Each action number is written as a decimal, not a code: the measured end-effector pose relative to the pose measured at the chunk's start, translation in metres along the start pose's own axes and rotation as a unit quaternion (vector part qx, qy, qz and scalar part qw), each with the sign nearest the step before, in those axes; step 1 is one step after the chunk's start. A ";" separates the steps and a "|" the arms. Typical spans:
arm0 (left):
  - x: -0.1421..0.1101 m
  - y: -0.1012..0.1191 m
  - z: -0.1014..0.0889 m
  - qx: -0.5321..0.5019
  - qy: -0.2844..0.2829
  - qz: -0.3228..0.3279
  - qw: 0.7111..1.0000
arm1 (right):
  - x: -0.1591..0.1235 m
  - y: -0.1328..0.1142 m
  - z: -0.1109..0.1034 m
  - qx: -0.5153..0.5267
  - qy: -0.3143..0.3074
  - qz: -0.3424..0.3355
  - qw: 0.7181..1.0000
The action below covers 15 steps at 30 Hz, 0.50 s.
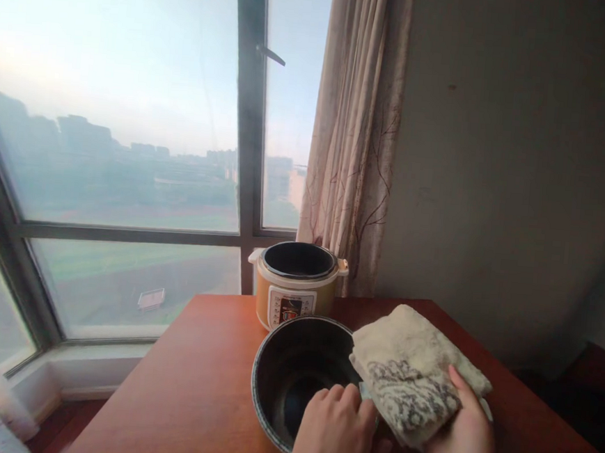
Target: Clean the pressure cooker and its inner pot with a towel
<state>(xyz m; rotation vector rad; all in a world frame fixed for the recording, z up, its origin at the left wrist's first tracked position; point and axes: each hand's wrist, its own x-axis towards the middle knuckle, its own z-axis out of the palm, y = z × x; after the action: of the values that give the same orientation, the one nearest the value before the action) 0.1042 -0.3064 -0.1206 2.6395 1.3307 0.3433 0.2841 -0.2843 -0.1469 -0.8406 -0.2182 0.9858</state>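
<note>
A dark, round inner pot (274, 406) with a speckled rim stands at the front of the wooden table, its opening towards me. My left hand (336, 424) is closed with curled fingers at the pot's near right rim, which it appears to grip; the fingertips are hidden. A small pale bluish patch shows beside those fingers, too little of it to name. My right hand (467, 438) holds a folded cream towel (417, 368) with a grey pattern, thumb on top and fingers underneath. The towel is raised beside the pot and covers part of its right rim.
Behind the pot stands a pressure cooker body (297, 289), lidless, with white side handles and a control panel. Both are on the reddish wooden table (206, 386). A curtain (354, 133) hangs behind the cooker, with a large window on the left and a grey wall (496, 165) on the right.
</note>
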 end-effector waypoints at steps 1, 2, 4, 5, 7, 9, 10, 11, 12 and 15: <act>-0.001 -0.001 0.003 0.015 -0.036 -0.021 0.999 | 0.001 -0.004 0.000 0.011 0.034 0.016 0.999; -0.001 -0.002 0.006 0.025 -0.071 -0.041 0.996 | 0.002 -0.008 -0.001 0.023 0.063 0.027 0.997; -0.001 -0.004 0.011 0.033 -0.122 -0.072 0.989 | 0.003 -0.016 0.000 0.038 0.095 0.015 0.995; -0.001 -0.004 0.012 0.033 -0.133 -0.082 0.987 | 0.004 -0.019 0.000 0.039 0.097 0.000 0.994; -0.001 -0.005 0.015 0.027 -0.131 -0.088 0.987 | 0.005 -0.024 -0.001 0.030 0.092 -0.028 0.995; -0.003 -0.006 0.015 0.023 -0.120 -0.082 0.989 | 0.007 -0.024 -0.002 0.009 0.082 -0.055 0.995; -0.004 -0.006 0.015 0.020 -0.118 -0.077 0.990 | 0.007 -0.023 -0.003 -0.005 0.078 -0.070 0.994; -0.006 -0.006 0.013 0.018 -0.116 -0.074 0.990 | 0.008 -0.022 -0.005 -0.020 0.075 -0.082 0.994; -0.007 -0.007 0.011 0.019 -0.115 -0.071 0.991 | 0.009 -0.019 -0.006 -0.036 0.073 -0.091 0.993; -0.014 -0.012 0.003 0.031 -0.115 -0.069 0.991 | 0.009 -0.008 -0.011 -0.090 0.049 -0.113 0.988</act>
<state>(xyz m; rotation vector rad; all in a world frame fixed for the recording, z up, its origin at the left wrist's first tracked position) 0.0880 -0.3109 -0.1279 2.5245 1.4553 -0.0201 0.2996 -0.2847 -0.1506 -1.0029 -0.3144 0.7169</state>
